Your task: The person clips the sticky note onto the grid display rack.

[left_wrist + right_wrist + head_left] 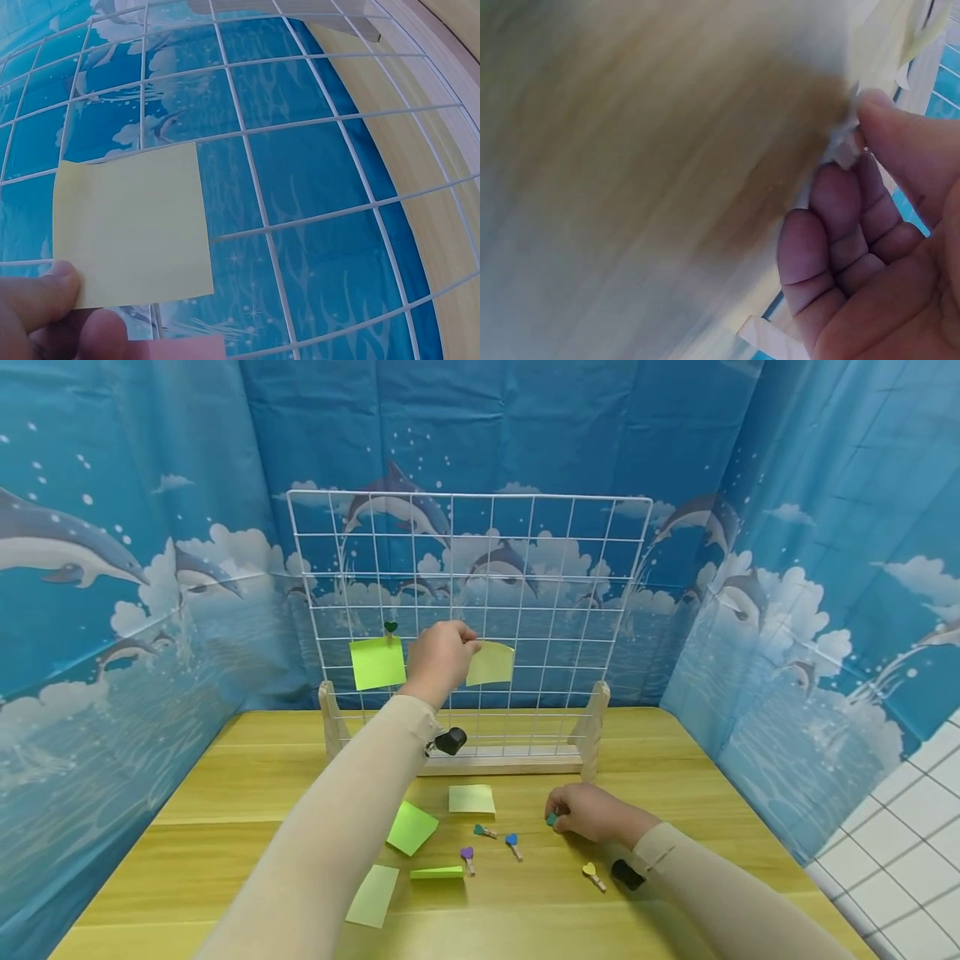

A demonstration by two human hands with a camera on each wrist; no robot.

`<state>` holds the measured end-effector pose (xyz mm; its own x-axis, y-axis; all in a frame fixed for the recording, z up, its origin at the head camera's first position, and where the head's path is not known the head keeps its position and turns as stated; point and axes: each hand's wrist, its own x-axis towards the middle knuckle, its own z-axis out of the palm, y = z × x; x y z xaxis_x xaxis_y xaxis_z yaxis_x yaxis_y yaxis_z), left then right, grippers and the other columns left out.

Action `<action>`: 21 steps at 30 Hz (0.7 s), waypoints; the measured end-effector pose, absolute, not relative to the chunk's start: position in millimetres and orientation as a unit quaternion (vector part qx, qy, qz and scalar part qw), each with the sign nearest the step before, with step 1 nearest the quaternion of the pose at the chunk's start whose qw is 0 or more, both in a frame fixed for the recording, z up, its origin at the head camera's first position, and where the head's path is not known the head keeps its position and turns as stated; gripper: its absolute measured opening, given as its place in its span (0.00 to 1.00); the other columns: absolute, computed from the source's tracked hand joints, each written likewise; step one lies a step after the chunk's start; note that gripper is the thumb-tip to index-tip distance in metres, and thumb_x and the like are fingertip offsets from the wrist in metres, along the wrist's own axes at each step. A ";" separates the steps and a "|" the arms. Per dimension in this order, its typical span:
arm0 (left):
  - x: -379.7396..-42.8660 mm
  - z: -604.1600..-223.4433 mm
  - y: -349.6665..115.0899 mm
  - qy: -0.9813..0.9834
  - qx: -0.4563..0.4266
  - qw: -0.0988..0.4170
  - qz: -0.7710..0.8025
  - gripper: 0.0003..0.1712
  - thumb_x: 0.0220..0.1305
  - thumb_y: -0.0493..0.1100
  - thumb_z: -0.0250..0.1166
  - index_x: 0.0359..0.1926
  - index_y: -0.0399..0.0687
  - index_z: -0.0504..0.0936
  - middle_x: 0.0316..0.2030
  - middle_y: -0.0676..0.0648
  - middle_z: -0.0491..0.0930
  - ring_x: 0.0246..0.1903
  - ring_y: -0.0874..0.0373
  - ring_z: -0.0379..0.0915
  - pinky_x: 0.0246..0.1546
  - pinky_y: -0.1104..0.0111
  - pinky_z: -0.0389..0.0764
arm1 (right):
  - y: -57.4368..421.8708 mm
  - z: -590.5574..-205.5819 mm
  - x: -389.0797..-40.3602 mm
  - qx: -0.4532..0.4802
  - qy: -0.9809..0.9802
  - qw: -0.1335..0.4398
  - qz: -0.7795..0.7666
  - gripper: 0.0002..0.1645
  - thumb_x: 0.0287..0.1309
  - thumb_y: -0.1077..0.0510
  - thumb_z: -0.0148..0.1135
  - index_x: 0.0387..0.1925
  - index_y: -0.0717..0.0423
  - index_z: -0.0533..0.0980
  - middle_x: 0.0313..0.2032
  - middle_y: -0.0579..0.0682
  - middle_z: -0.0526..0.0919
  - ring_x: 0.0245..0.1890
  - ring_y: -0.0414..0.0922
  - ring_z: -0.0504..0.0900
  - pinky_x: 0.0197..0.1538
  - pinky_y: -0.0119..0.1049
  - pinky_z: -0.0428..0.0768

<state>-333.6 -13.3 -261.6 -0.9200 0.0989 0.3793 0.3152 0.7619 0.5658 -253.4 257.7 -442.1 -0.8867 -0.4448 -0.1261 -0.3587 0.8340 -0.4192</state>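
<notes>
My left hand (pixel 441 653) pinches a pale yellow sticky note (pixel 491 663) by its edge, up against the white wire grid (pixel 532 537). The left wrist view shows thumb and fingers at one corner of the note (pixel 135 225). Left of that hand, a bright green sticky note (pixel 378 662) hangs from the grid under a dark green heart clip (pixel 391 627). Low over the table at right, my right hand (pixel 596 814) pinches a small teal heart clip (pixel 552 819) between thumb and fingers. In the right wrist view this clip (pixel 845 154) is blurred and partly hidden.
Loose clips lie on the table: teal (pixel 484 832), blue (pixel 513 847), purple (pixel 468 860) and yellow (pixel 593 877). Sticky notes are spread around them, pale yellow (pixel 472 799), green (pixel 412 828) and another pale one (pixel 372 897). A wooden base (pixel 502 765) supports the grid.
</notes>
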 end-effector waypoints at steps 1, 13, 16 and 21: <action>-333.7 -261.7 -13.1 -0.924 -0.112 0.167 -0.326 0.16 0.78 0.53 0.63 0.57 0.55 0.89 0.48 0.51 0.90 0.30 0.58 0.81 0.30 0.61 0.78 | 257.6 -442.0 -253.8 -0.206 0.951 0.108 -0.204 0.03 0.70 0.60 0.68 0.40 0.48 0.83 0.32 0.39 0.82 0.32 0.39 0.76 0.39 0.37 0.78; -332.2 -260.6 -11.4 -0.923 -0.109 0.170 -0.328 0.15 0.78 0.53 0.63 0.55 0.55 0.89 0.49 0.51 0.89 0.34 0.57 0.81 0.31 0.61 0.78 | 244.7 -398.0 -267.6 -0.189 0.923 0.020 -0.334 0.13 0.76 0.60 0.60 0.56 0.62 0.81 0.44 0.55 0.87 0.39 0.46 0.84 0.39 0.35 0.82; -333.0 -261.0 -11.5 -0.922 -0.109 0.173 -0.328 0.15 0.78 0.52 0.63 0.55 0.55 0.89 0.49 0.51 0.89 0.33 0.57 0.80 0.30 0.61 0.78 | 238.0 -379.7 -268.4 -0.177 0.925 -0.024 -0.335 0.14 0.75 0.59 0.62 0.56 0.61 0.82 0.47 0.55 0.89 0.40 0.46 0.87 0.39 0.35 0.83; -333.3 -261.3 -11.5 -0.924 -0.107 0.173 -0.322 0.15 0.78 0.53 0.63 0.56 0.55 0.89 0.49 0.51 0.89 0.32 0.57 0.80 0.31 0.61 0.78 | 227.9 -353.0 -271.2 -0.164 0.921 -0.079 -0.345 0.16 0.76 0.57 0.62 0.59 0.58 0.82 0.47 0.53 0.90 0.34 0.43 0.84 0.35 0.35 0.79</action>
<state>-333.3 -11.5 -261.3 -0.9174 0.0871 0.3884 0.3098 0.7690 0.5592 -271.2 227.9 -353.0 -0.9337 -0.2482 0.2579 -0.3566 0.7079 -0.6097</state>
